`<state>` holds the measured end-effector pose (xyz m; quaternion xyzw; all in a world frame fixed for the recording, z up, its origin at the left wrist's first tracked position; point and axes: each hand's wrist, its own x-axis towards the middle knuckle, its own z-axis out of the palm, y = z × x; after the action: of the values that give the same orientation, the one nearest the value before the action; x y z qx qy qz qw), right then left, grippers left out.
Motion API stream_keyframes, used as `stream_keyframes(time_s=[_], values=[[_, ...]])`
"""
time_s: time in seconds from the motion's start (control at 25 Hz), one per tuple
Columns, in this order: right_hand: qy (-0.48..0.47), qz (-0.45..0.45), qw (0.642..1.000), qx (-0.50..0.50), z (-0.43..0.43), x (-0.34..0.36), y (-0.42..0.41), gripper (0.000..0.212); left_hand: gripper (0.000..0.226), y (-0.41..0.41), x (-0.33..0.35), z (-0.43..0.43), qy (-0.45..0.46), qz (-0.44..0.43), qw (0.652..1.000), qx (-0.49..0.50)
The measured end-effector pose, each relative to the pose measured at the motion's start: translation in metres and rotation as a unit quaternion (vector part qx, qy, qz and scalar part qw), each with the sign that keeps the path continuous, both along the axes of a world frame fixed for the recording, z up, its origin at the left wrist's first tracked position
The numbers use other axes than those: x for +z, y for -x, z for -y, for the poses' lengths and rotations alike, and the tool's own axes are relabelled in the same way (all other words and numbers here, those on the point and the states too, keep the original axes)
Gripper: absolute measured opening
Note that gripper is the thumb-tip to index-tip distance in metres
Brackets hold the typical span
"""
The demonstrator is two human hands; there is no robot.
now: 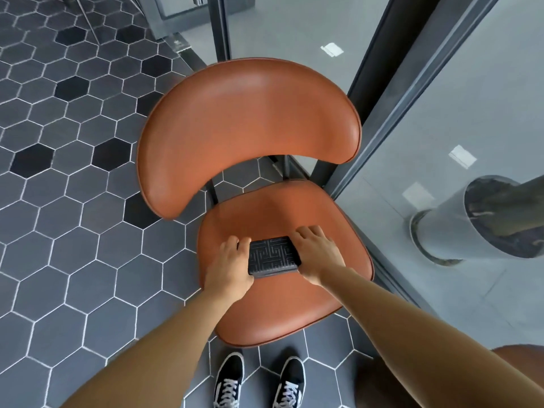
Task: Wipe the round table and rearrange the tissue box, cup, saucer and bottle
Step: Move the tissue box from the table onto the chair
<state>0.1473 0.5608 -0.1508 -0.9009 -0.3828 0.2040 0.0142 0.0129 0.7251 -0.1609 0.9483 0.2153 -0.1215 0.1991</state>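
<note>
A black tissue box (pixel 272 255) with a maze pattern lies on the seat of an orange chair (pixel 282 313). My left hand (pixel 231 265) grips its left end. My right hand (pixel 316 254) grips its right end, fingers curled over the far side. The box sits low on the seat between both hands. The round table, cup, saucer and bottle are out of view.
The chair's curved orange backrest (pixel 250 131) rises beyond the seat. A glass wall with dark frames (pixel 379 83) runs along the right. Behind the glass stands a grey cylinder (pixel 485 219). Hexagon floor tiles (pixel 73 231) spread to the left; my black shoes (pixel 259 381) are below.
</note>
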Motion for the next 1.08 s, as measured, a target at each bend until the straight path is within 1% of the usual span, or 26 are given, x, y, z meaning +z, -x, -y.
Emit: stream_keyframes(time_s=[0.12,0.36,0.48,0.68,0.76,0.84,1.08], values=[[0.008,-0.004,1.0,-0.011,0.004,-0.014,-0.004,0.068,0.069,-0.005,-0.015,0.003,0.013,-0.004,1.0,-0.01],[0.024,-0.03,0.999,-0.029,0.012,-0.031,0.0,0.067,0.073,-0.008,-0.029,0.008,0.009,-0.042,0.999,-0.034],[0.022,-0.032,0.999,-0.032,0.013,-0.035,0.002,0.075,0.075,-0.009,-0.033,0.008,0.004,-0.048,0.998,-0.037],[0.026,-0.027,0.999,-0.035,0.017,-0.027,0.005,0.089,0.098,-0.011,-0.036,0.007,-0.046,-0.068,0.994,-0.073],[0.029,-0.025,0.999,-0.034,0.02,-0.019,0.007,0.092,0.101,-0.011,-0.03,0.009,-0.048,-0.071,0.993,-0.078],[0.029,-0.024,0.998,-0.04,0.022,-0.008,0.011,0.092,0.098,-0.009,-0.02,0.011,-0.054,-0.069,0.992,-0.085],[-0.005,-0.036,0.995,-0.092,0.036,0.039,0.029,0.075,0.083,-0.002,0.032,0.024,-0.085,-0.044,0.99,-0.104]])
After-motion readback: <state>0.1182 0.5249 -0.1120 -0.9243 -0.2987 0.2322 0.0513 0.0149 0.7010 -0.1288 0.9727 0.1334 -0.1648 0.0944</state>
